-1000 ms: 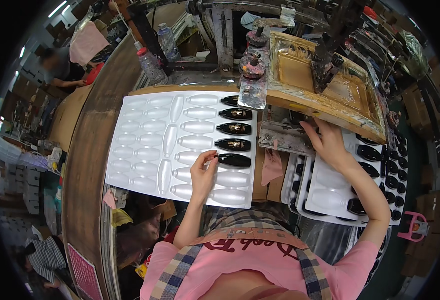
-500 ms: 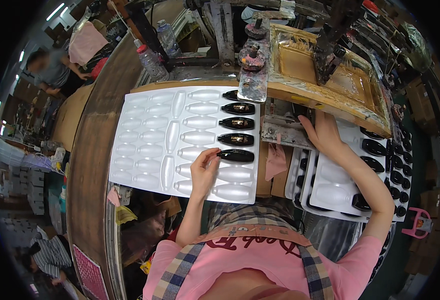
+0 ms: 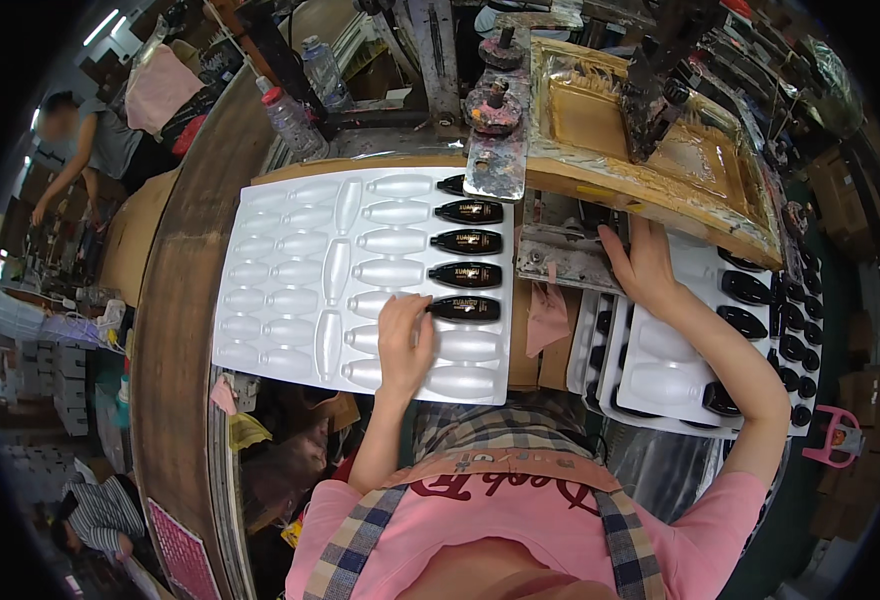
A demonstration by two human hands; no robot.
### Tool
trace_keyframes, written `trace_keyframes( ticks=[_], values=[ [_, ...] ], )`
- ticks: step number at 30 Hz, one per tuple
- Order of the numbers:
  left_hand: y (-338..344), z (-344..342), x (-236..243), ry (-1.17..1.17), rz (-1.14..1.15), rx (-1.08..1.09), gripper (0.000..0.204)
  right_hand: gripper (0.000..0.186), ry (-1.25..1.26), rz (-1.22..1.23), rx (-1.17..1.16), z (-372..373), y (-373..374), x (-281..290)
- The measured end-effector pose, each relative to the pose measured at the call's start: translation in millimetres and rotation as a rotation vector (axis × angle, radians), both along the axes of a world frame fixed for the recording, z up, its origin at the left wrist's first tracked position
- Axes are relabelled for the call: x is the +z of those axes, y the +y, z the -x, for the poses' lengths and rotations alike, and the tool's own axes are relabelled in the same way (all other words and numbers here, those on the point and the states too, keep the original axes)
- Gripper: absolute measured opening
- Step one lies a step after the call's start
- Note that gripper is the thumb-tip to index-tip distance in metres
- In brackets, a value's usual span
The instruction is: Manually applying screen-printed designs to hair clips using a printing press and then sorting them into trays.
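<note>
Left hand [image 3: 405, 340] lies flat on the white moulded plastic tray [image 3: 290, 290], fingertips touching the cap end of the lowest small black bottle w/ gold print [image 3: 468, 309]. Fingers loosely together, resting on it, not pinching. That bottle lies in the tray's right column, 5th pocket down, below four more black bottles [image 3: 467, 242]; the two pockets under it and all cols to the left are bare.

Right hand [image 3: 645, 268] is well apart, fingers spread, pressing on the grey metal plate [image 3: 560, 262] just under the yellow wooden screen-print frame [image 3: 660, 150]; can't tell if it holds anything.

To seat well, I'd judge: push bottle flat into its pocket, same way round as those above, no tilt, don't rub the print. Second white tray of unprinted black bottles [image 3: 760, 300] sits beside the right forearm.
</note>
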State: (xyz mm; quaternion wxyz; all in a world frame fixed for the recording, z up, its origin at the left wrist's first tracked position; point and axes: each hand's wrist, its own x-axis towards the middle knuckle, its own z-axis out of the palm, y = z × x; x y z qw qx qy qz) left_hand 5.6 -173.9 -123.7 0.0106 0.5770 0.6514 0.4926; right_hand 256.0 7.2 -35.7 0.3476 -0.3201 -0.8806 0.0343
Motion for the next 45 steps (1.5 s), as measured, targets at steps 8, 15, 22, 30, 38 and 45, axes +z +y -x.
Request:
trace_keyframes(
  ticks=[8, 15, 22, 30, 38, 45],
  values=[
    [-19, -41, 152, -0.696, -0.883, -0.769, 0.059, 0.056, -0.026, -0.028, 0.001, 1, -1, -1],
    [-28, -42, 211, -0.808, -0.923, -1.705, 0.05, 0.071, -0.085, 0.094, -0.036, 1, -4, 2],
    [-31, -41, 212, -0.8, -0.927, -1.762, 0.048, 0.071, -0.094, 0.055, -0.006, -1, 0, -2],
    [-44, -30, 211, -0.8, -0.944, -1.666, 0.05, 0.068, -0.022, 0.085, -0.016, 2, -3, 0],
    [-35, -22, 168, -0.745, -0.89, -1.396, 0.052, 0.071, -0.115, 0.065, 0.043, 0, -3, 4],
    [-32, -5, 137, -0.693, -0.473, -0.931, 0.031, 0.06, -0.217, 0.059, -0.075, -44, 1, -7]
  ],
)
